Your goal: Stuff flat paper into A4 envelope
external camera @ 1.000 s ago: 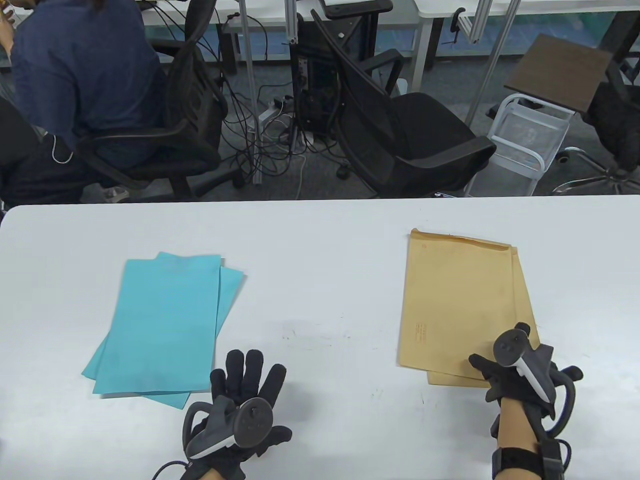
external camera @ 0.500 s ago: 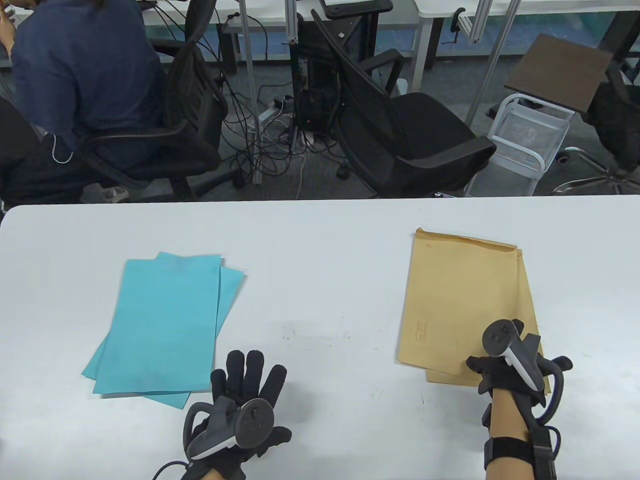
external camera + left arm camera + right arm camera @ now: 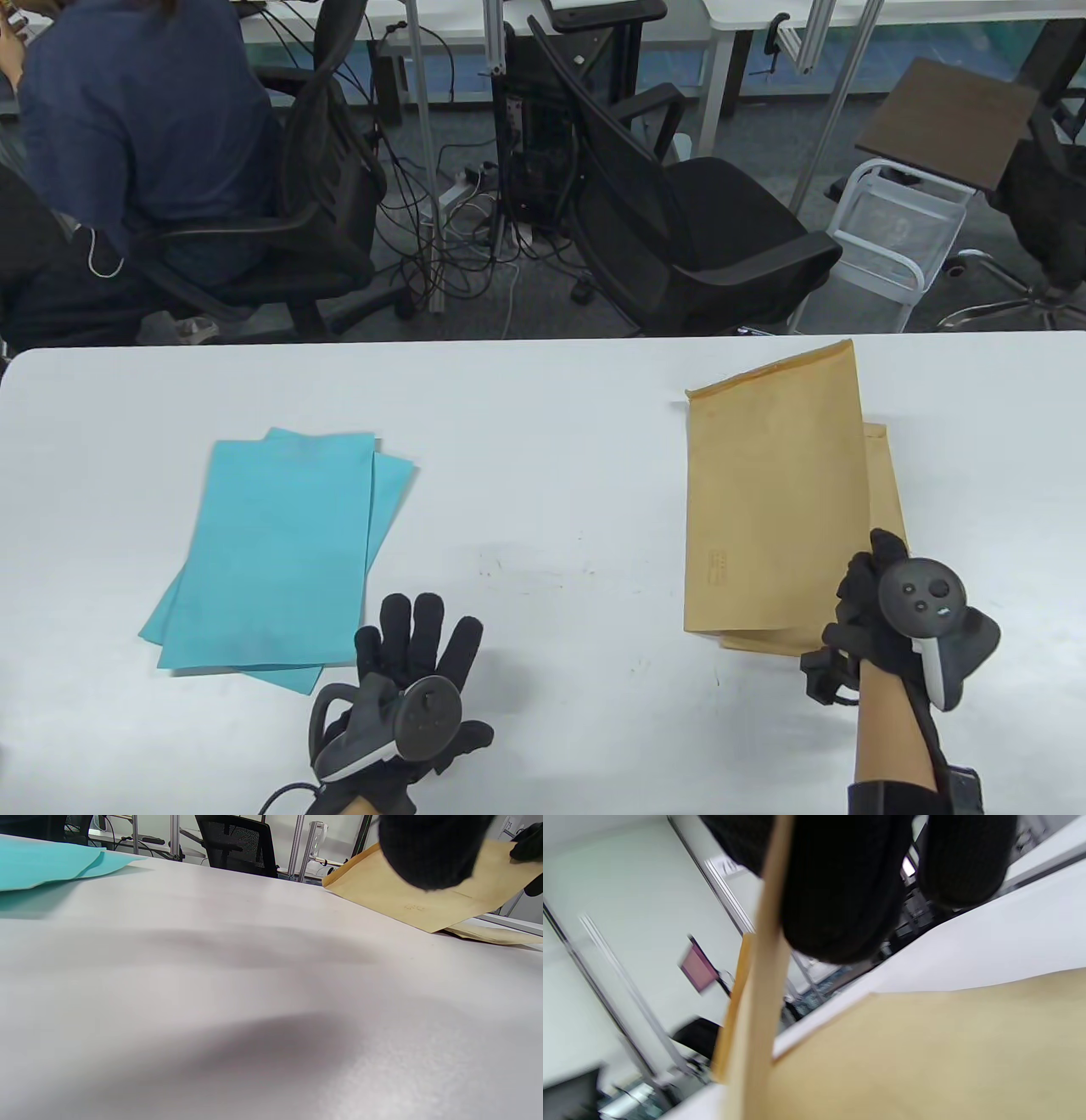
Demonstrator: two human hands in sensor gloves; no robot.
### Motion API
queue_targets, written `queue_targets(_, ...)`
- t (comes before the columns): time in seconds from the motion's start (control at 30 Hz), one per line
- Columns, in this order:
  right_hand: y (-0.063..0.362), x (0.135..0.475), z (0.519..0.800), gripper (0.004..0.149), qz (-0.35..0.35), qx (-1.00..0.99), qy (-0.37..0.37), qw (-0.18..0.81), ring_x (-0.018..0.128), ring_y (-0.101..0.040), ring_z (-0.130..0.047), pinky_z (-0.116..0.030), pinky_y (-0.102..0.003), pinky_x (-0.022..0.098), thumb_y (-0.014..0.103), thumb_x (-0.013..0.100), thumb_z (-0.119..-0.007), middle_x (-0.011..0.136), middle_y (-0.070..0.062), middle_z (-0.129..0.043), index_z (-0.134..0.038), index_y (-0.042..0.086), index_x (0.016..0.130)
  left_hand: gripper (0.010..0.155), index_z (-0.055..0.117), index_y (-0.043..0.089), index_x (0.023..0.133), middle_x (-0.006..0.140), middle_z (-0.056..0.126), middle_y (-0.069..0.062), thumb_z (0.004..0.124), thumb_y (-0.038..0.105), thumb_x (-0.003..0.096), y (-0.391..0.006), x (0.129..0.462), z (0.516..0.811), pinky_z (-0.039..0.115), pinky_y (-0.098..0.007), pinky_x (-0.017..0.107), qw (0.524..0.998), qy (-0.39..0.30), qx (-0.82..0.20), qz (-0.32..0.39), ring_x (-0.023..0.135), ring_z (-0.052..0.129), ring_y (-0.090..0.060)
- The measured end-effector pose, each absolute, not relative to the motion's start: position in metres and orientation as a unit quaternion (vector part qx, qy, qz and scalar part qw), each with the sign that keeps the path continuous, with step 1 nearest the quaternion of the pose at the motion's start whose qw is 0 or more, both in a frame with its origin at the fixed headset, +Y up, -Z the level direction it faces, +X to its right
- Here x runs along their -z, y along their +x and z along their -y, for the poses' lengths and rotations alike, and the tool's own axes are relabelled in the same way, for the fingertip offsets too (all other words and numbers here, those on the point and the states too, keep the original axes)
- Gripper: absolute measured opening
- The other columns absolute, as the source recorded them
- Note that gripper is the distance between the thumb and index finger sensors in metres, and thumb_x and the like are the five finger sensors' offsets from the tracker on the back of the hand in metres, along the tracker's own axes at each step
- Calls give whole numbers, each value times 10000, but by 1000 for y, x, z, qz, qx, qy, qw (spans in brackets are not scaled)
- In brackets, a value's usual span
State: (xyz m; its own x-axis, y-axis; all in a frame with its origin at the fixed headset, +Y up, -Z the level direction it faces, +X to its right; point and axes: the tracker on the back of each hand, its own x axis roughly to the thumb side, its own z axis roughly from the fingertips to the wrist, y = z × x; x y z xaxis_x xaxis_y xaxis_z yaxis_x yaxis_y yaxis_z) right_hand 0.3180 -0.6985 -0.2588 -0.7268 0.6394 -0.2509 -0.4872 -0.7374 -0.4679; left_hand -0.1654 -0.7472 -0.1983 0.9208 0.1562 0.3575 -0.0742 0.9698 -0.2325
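Two teal paper sheets (image 3: 280, 548) lie overlapped on the table's left side, also at the left edge of the left wrist view (image 3: 46, 868). My right hand (image 3: 874, 594) pinches the near right corner of the top brown A4 envelope (image 3: 772, 492), whose right side is tilted up off a second envelope (image 3: 887, 492) lying flat beneath. In the right wrist view the held envelope (image 3: 763, 984) runs edge-on between my fingers (image 3: 840, 899), above the flat envelope (image 3: 925, 1056). My left hand (image 3: 420, 649) rests flat on the table with straight spread fingers, just right of the teal sheets.
The white table (image 3: 543, 407) ends at its far edge, beyond which stand black office chairs (image 3: 679, 221), cables and a seated person (image 3: 144, 136). A white wire rack (image 3: 891, 238) stands at the back right.
My right hand has turned over and lifted the top envelope's right side up off the lower one. The left hand and teal sheets have stayed put.
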Motion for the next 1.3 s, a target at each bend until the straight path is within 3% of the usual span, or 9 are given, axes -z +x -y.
queue_targets(0.07,318,254,688,439,218,-879,-161,392,306,-213,-993,-749,-567,466,152,525,-716,731,-231,-853,-712,19,943,1022,151,272,1136,1116,-103,-178,747,655,399,-166,198,747,176,-758,718,975,-104,-61,188,1009,-90,-539)
queue_targets(0.17,316,249,675,427,223,-866,-123,431,292,-212,-994,-752,-562,467,149,517,-728,721,-232,-867,-740,36,928,1025,147,270,1135,1113,-108,-180,747,655,398,-167,198,745,177,-758,718,975,-100,-61,187,1007,-92,-539)
queue_targets(0.33,303,254,663,422,194,-842,-45,502,278,-214,-995,-757,-559,464,142,507,-750,709,-238,-885,-772,40,916,1029,130,272,1130,1104,-123,-178,746,654,399,-168,197,744,174,-756,719,976,-92,-61,185,1003,-100,-538)
queue_targets(0.57,271,284,666,428,43,-863,57,500,277,-239,-997,-742,-578,473,138,504,-778,708,-247,-906,-800,29,917,1054,34,295,1093,1065,-186,-165,740,659,399,-170,195,738,164,-753,721,978,-69,-71,185,995,-121,-534)
queue_targets(0.7,244,308,672,428,-64,-879,111,460,283,-266,-993,-712,-611,494,119,496,-797,708,-266,-912,-818,18,911,1051,27,302,1083,1061,-194,-161,739,661,398,-171,194,736,162,-753,721,978,-65,-74,186,994,-125,-532)
queue_targets(0.83,217,330,675,433,-122,-900,153,390,350,-289,-1000,-644,-684,537,107,483,-825,734,-254,-920,-831,38,911,1050,29,302,1085,1064,-190,-160,734,666,398,-171,194,736,163,-753,721,977,-64,-76,188,996,-122,-532)
queue_targets(1.03,167,363,685,456,-124,-958,176,191,458,-325,-996,-590,-728,567,113,484,-827,779,-223,-906,-809,68,937,1050,29,298,1086,1065,-184,-163,732,667,398,-171,195,735,166,-754,721,978,-68,-74,182,996,-118,-534)
queue_targets(1.3,125,407,710,465,-136,-969,178,102,500,-347,-985,-571,-742,569,122,483,-826,787,-208,-907,-801,73,946,1047,41,295,1093,1071,-179,-163,733,666,400,-170,196,738,166,-756,720,976,-86,-70,185,997,-117,-534)
